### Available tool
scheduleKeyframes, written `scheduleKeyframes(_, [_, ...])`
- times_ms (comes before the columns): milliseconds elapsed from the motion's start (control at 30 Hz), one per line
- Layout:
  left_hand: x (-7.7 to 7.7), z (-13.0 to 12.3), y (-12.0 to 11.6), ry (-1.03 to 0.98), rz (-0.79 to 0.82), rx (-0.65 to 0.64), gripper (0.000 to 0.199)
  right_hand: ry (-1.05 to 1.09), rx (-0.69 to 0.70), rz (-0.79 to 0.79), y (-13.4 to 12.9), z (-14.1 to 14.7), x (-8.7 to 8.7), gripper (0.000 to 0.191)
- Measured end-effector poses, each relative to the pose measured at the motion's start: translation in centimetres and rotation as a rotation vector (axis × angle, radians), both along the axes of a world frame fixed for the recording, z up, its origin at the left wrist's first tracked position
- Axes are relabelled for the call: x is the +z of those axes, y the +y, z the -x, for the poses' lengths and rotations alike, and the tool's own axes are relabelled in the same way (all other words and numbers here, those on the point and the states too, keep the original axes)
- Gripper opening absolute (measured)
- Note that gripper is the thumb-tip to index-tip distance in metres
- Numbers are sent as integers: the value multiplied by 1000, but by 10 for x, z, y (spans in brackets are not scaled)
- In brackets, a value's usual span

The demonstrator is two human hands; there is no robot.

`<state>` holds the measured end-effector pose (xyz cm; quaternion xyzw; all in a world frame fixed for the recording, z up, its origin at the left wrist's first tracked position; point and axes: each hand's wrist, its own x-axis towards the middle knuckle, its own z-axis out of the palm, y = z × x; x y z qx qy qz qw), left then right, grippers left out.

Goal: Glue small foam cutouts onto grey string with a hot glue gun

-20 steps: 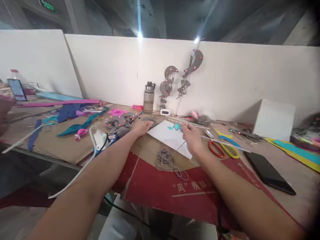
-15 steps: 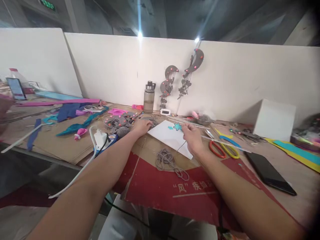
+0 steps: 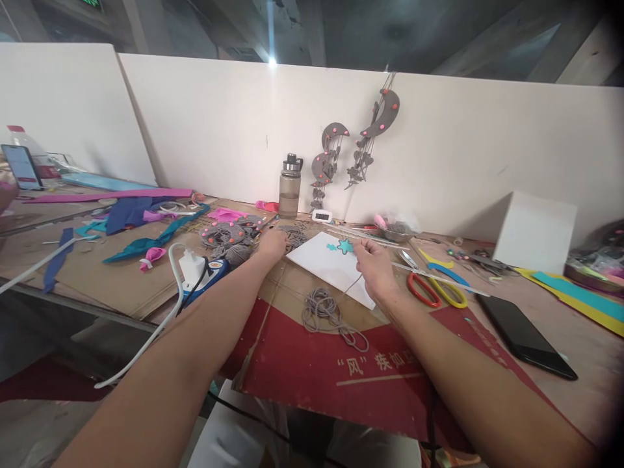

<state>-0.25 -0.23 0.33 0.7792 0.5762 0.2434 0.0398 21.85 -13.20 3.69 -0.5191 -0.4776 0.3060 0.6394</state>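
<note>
My right hand [image 3: 374, 263] pinches a small teal star [image 3: 345, 246] with a dark edge, above a sheet of white paper [image 3: 326, 266]. A smaller teal cut-out [image 3: 332, 247] shows just left of the star. A grey cord [image 3: 353, 285] runs down from my right hand across the paper. It leads toward a loose coil of grey cord [image 3: 322, 309] on the cardboard. My left hand [image 3: 273, 243] is beside a heap of grey pieces [image 3: 295, 235], left of the paper. Its fingers are mostly hidden from me.
Scissors with red and yellow handles [image 3: 436, 290] and a black phone [image 3: 524, 335] lie to the right. A water bottle [image 3: 290, 188] stands at the back. Left of my arm are a power strip [image 3: 207, 279] and grey crescents with pink dots [image 3: 227, 234]. Crescent hangings [image 3: 385, 117] hang on the white board.
My left hand has drawn back slightly to the left among the grey pieces. My right hand keeps its pinch on the star, nearly still. The view has shifted a little.
</note>
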Motion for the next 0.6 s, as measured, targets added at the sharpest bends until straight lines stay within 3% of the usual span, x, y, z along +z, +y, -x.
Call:
scheduleKeyframes(200, [6,6,-6,58,-20,122,20,-10,6,-5,0,-1,-1,20])
scheduleKeyframes(400, [24,14,-15,10,-24,169,19,-12,4,23,-4,1,3,20])
scheduleKeyframes(533, [40,5,-30,-138,-171,118,22,-71,14,5,-5,3,4,18])
scheduleKeyframes(600, [47,-6,-42,-372,-186,-16,22,-114,15,-1,-5,3,3,17])
